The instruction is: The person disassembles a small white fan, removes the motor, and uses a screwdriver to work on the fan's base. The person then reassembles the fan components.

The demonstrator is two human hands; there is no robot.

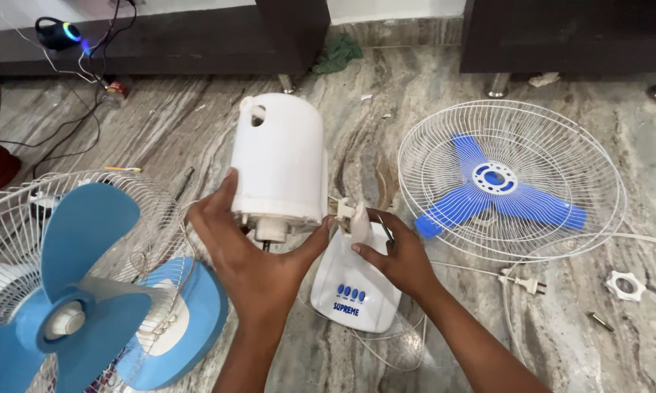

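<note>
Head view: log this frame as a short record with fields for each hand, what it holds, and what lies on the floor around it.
left hand: grips the lower end of the white motor housing
right hand: pinches the neck of the white fan base, which has blue buttons
floor right: white grille with a blue blade in it, white plug
floor left: light blue fan in its guard
surface: veined stone floor
</note>
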